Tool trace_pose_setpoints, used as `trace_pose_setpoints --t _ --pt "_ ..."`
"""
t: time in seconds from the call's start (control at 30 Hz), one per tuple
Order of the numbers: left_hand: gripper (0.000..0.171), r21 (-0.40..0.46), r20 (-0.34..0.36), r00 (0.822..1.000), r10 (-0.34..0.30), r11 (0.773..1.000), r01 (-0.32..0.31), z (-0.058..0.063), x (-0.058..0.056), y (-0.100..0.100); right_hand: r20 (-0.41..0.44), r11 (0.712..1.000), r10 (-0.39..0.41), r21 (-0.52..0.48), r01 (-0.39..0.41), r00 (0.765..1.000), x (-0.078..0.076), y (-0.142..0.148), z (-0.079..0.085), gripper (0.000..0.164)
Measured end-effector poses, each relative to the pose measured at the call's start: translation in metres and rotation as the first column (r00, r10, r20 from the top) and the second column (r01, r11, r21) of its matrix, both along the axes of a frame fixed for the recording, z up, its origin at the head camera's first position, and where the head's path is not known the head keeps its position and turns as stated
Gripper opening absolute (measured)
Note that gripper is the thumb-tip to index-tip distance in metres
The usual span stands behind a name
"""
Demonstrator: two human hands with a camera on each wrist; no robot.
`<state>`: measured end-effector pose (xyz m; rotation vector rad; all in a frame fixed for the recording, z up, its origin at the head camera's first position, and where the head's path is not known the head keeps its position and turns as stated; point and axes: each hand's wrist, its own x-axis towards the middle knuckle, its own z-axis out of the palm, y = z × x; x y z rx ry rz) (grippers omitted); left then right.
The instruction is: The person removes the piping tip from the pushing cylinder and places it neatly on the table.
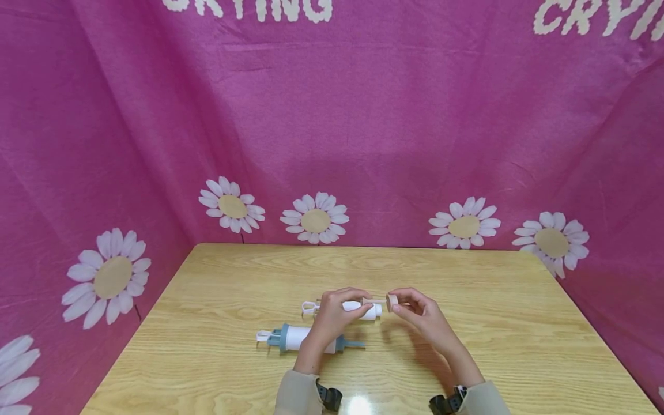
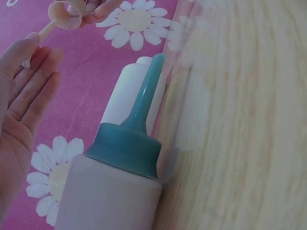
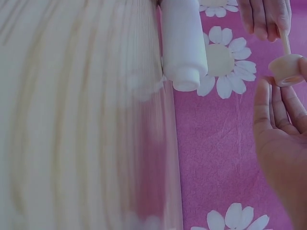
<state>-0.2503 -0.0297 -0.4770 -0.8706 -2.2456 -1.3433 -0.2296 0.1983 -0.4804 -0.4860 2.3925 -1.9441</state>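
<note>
A beige nozzle cap (image 2: 67, 17), a wide hollow collar with a thin stem, is held between both hands above the table. My left hand (image 1: 334, 314) pinches the stem end between thumb and fingers, the other fingers straight in the left wrist view. From the right, my right hand (image 1: 422, 320) grips the collar by its rim with thumb and fingertips. Below the left hand lies a white syringe-like tube (image 1: 295, 338) with teal ends and a teal nozzle (image 2: 145, 96). Behind it lies a white tube (image 3: 183, 43), partly covered by the left hand in the head view.
The wood-grain table (image 1: 233, 276) meets a pink cloth (image 1: 384, 127) with daisies at its back and sides. Pale loop handles (image 1: 309, 308) stick out at the left end of the white tube. Dark straps sit on both wrists.
</note>
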Motion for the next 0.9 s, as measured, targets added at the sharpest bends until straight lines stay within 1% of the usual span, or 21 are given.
trace_pose_setpoints --t 0.17,0.4,0.47,0.57,0.73,0.83,0.9 --pt "0.016 0.001 -0.01 1.0 -0.003 1.0 0.003 -0.001 -0.001 0.002 0.003 0.999 -0.03 0.01 0.03 1.0 0.0 0.004 -0.001 0.035" --pt "0.017 0.019 0.036 0.999 -0.024 1.0 0.023 -0.002 -0.001 0.006 -0.006 0.998 -0.055 0.02 0.055 0.998 0.002 0.013 -0.002 0.036" --pt "0.017 0.022 0.038 0.999 -0.024 1.0 0.023 -0.004 -0.002 0.007 -0.007 0.998 -0.065 0.019 0.065 0.998 0.002 0.016 -0.002 0.037" --pt "0.015 0.018 0.029 0.999 -0.014 1.0 0.013 -0.005 -0.003 0.01 -0.012 0.996 -0.081 0.023 0.081 0.997 0.003 0.021 -0.002 0.037" --pt "0.015 0.008 0.023 1.0 0.009 1.0 -0.009 -0.008 -0.005 0.018 -0.026 0.996 -0.08 0.032 0.081 0.996 0.005 0.031 -0.001 0.037" --pt "0.015 0.007 0.017 1.0 0.007 1.0 -0.007 -0.008 -0.005 0.024 -0.035 0.994 -0.095 0.047 0.097 0.995 0.006 0.036 0.0 0.036" --pt "0.014 0.005 0.001 1.0 0.002 1.0 -0.002 -0.007 -0.005 0.028 -0.034 0.993 -0.106 0.056 0.108 0.994 0.006 0.04 0.001 0.037"
